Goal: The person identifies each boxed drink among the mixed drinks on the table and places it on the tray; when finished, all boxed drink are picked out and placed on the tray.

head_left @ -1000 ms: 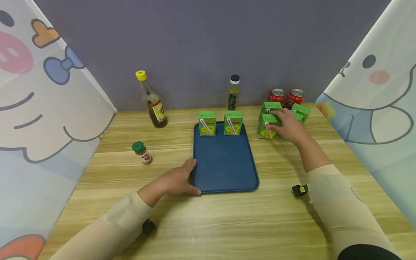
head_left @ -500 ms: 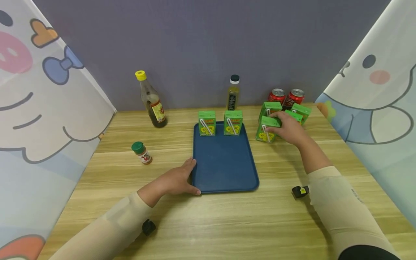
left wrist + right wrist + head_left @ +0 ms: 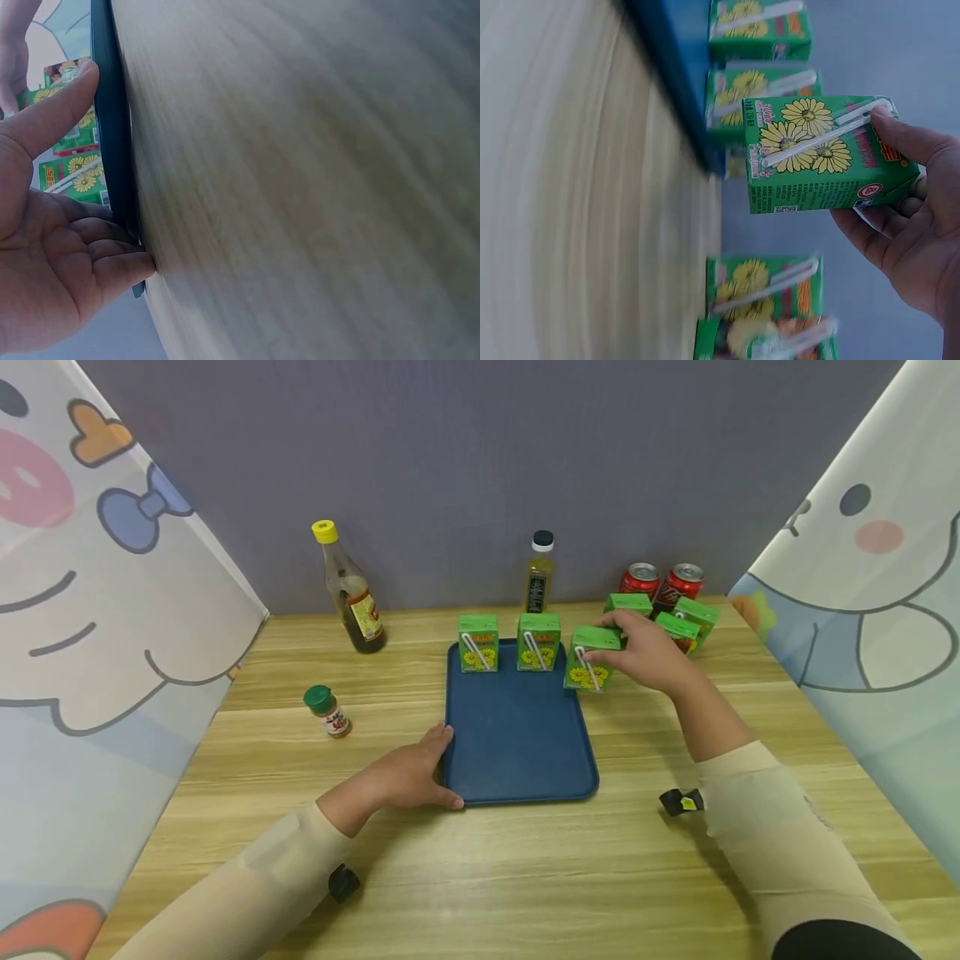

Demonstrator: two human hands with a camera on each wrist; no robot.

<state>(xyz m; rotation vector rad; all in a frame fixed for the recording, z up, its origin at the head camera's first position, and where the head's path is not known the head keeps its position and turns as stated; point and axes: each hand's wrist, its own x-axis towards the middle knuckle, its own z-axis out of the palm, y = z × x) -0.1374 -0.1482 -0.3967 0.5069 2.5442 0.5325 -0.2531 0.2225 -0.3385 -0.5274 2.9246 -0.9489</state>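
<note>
In the head view, my right hand (image 3: 637, 647) grips a green drink carton (image 3: 588, 668) with a straw on its front, by its upper end. This carton overlaps the right edge of a blue tray (image 3: 517, 735). The right wrist view shows the carton (image 3: 817, 161) held clear of the table, thumb on the straw face and fingers behind. Two matching cartons, one left (image 3: 478, 647) and one right (image 3: 537, 647), stand upright along the tray's far edge. My left hand (image 3: 408, 774) rests against the tray's left side, its thumb near the front corner.
More cartons (image 3: 677, 631) stand to the right, in front of two red cans (image 3: 681, 585). A bottle with a dark cap (image 3: 537, 577) is behind the tray. A yellow-capped bottle (image 3: 356, 602) and a green-lidded spice jar (image 3: 328, 712) stand to the left.
My right hand has drawn the front carton out of the right-hand group and carried it left to the tray's edge. The left hand and tray have stayed put.
</note>
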